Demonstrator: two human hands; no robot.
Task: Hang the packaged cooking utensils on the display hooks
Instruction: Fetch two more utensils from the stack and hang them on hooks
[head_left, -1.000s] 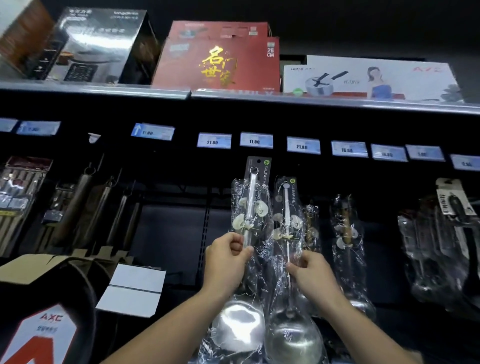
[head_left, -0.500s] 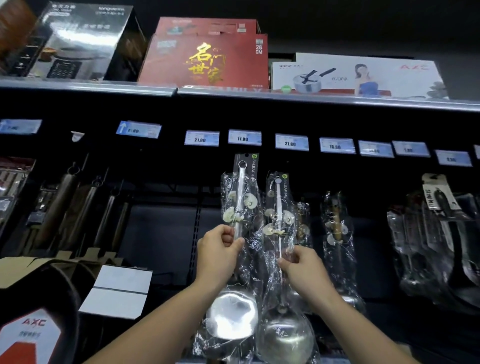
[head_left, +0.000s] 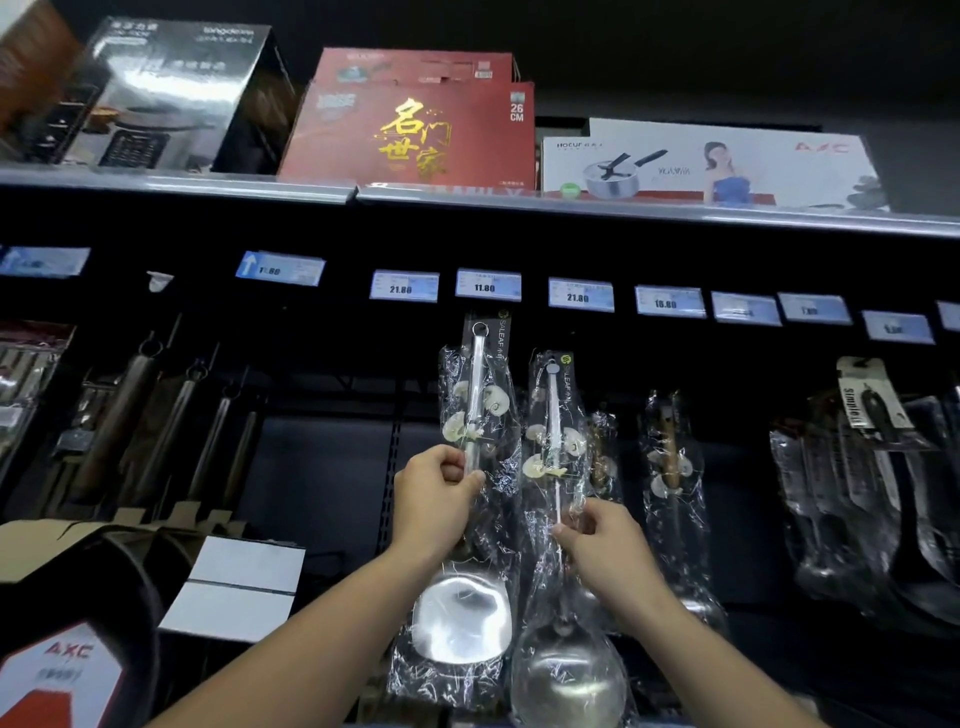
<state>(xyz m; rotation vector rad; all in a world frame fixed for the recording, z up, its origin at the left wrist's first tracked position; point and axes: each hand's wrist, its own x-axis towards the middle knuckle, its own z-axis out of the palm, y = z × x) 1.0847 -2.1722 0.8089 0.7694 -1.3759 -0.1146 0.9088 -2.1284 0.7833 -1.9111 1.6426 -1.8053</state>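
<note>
Two steel utensils in clear plastic sleeves are held up against the dark display wall. My left hand (head_left: 435, 501) grips the handle of the spatula pack (head_left: 478, 410), whose broad blade shines below my wrist. My right hand (head_left: 605, 551) pinches the thin handle of the ladle pack (head_left: 553, 415); its round bowl hangs low near the bottom edge. Both card headers sit just under the price tags (head_left: 488, 285). The hooks themselves are hidden in the dark behind the packs.
More wrapped utensils (head_left: 670, 457) hang to the right, then black-handled packs (head_left: 862, 415). Wooden-handled tools (head_left: 130, 410) hang at left. Boxed cookware (head_left: 415, 135) lines the upper shelf. A pan with a red label (head_left: 57, 670) and a cardboard box (head_left: 52, 540) sit at lower left.
Both hands hold the same packs as before; the packs and hands sit slightly lower and further left in view, mostly from my head shifting.
</note>
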